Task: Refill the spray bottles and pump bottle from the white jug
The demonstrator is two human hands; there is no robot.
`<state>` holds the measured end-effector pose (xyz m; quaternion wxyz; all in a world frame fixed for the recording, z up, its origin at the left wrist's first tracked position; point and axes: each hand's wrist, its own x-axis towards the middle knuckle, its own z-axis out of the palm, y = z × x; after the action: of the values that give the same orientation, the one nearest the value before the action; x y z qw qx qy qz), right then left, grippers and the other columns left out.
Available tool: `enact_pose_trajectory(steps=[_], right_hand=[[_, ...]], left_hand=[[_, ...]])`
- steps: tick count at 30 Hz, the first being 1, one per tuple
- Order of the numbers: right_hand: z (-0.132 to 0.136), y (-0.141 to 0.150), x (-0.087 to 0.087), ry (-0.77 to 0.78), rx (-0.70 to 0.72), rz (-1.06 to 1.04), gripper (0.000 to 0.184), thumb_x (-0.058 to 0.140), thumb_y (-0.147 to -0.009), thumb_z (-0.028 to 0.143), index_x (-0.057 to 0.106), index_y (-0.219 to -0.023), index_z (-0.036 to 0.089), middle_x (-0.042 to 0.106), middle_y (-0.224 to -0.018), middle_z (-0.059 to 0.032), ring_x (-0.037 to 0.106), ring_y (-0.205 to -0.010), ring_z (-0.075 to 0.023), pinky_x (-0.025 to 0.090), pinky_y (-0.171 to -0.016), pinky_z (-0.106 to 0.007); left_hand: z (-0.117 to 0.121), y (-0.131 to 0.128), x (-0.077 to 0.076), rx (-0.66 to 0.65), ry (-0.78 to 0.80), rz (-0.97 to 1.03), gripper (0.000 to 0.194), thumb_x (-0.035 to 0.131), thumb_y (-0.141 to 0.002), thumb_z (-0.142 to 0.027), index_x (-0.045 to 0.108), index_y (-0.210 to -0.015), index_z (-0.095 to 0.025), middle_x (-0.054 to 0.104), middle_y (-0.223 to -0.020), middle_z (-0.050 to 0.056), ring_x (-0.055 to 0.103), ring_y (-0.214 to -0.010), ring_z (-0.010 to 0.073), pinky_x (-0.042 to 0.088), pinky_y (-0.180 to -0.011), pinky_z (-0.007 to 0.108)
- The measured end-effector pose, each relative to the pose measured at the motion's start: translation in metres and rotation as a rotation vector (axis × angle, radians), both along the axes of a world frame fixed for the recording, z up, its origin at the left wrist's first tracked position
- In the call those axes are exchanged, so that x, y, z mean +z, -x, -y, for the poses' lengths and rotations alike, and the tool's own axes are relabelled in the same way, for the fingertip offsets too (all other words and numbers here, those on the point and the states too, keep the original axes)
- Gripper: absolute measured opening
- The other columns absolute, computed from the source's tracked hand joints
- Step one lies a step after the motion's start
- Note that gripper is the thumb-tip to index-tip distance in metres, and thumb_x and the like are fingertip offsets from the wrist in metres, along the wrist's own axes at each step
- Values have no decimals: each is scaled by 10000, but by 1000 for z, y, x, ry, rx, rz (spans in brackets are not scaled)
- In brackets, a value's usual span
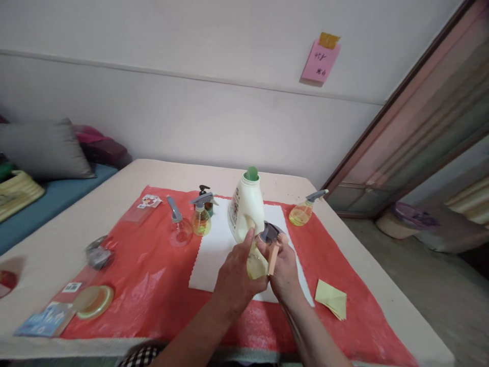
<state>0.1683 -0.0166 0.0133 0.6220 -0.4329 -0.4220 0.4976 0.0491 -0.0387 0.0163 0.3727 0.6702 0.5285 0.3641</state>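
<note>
My left hand (237, 270) is wrapped round the clear body of a spray bottle (256, 264) with pale yellowish liquid in it. At the top of this bottle, my right hand (286, 270) grips the grey spray head (270, 232), which has a peach-coloured trigger. Whether the head is fully seated on the neck is hidden by my fingers. Just behind the bottle stands a large cream jug (249, 206) with a green spout and no cap on it. Jug and hands are over a white sheet (208, 265) with a scalloped edge.
Two spray bottles, one pinkish (180, 232) and one yellow (201, 223), stand left, before a dark pump bottle (208, 206). Another spray bottle (300, 215) is right. Yellow paper notes (331, 298), a round lid (93, 302) and plastic packaging (48, 318) lie on the red cloth (153, 285).
</note>
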Motion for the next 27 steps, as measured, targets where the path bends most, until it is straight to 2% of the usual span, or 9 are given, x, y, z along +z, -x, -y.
enact_pose_trajectory(steps=[4, 9, 13, 16, 18, 20, 24, 25, 27], right_hand=[[0, 0, -5, -12, -27, 18, 378, 858, -727, 408, 589, -880, 190, 582, -785, 7, 523, -727, -153, 449, -663, -239], [1, -13, 5, -52, 33, 115, 308, 798, -822, 453, 725, -982, 199, 664, -923, -33, 598, -901, -201, 484, -846, -285], [0, -29, 14, -60, 261, 49, 313, 702, -924, 470, 746, -1129, 238, 668, -1118, -53, 588, -1076, -229, 435, -1015, -339], [-1, -38, 15, 10, 441, -94, 361, 709, -917, 455, 723, -1205, 238, 623, -1245, -75, 574, -1122, -256, 431, -1023, -368], [-1, -43, 15, 21, 493, -128, 390, 722, -905, 449, 715, -1222, 223, 614, -1256, -88, 575, -1122, -263, 434, -1010, -365], [-1, -44, 14, 3, 503, -105, 392, 718, -910, 447, 711, -1223, 210, 634, -1209, -90, 589, -1092, -256, 442, -983, -349], [-1, -38, 13, -57, 480, -18, 349, 679, -942, 450, 703, -1198, 213, 656, -1134, -64, 607, -1035, -228, 460, -921, -310], [-1, -35, 13, -77, 465, 0, 337, 676, -944, 448, 700, -1189, 219, 657, -1132, -55, 607, -1033, -223, 461, -917, -304], [0, -29, 13, -109, 417, 41, 320, 671, -946, 445, 690, -1176, 224, 659, -1120, -42, 607, -1035, -220, 467, -908, -299]], left_hand=[[1, 0, 1, -37, 33, -2, 883, 646, -693, -181, 347, -1511, -322, 602, -1274, 58, 583, -1174, 250, 472, -1002, 386], [-3, 5, 7, -110, 174, 245, 963, 722, -698, -247, 271, -1545, -324, 533, -1447, 58, 539, -1280, 281, 425, -1079, 428], [-6, 9, 10, -216, 159, 407, 980, 775, -697, -296, 285, -1545, -322, 476, -1528, 29, 462, -1370, 294, 342, -1156, 427], [-6, 8, 8, -325, 150, 457, 964, 785, -709, -320, 298, -1541, -353, 459, -1545, 4, 455, -1380, 292, 344, -1157, 417], [-4, 7, 6, -352, 150, 462, 970, 779, -720, -321, 277, -1549, -360, 441, -1559, 3, 452, -1385, 290, 362, -1145, 413], [-2, 6, 3, -322, 161, 409, 1004, 775, -715, -303, 240, -1564, -341, 458, -1546, 30, 479, -1363, 293, 387, -1126, 418], [0, 4, 2, -174, 243, 266, 1212, 805, -636, -256, 61, -1592, -303, 550, -1451, 99, 612, -1203, 296, 490, -1011, 417], [-1, 3, 3, -150, 243, 250, 1206, 806, -624, -252, 82, -1588, -303, 544, -1453, 102, 624, -1184, 292, 506, -990, 406], [-1, 1, 5, -117, 211, 237, 1093, 794, -618, -248, 233, -1554, -289, 534, -1458, 103, 627, -1181, 284, 519, -975, 383]])
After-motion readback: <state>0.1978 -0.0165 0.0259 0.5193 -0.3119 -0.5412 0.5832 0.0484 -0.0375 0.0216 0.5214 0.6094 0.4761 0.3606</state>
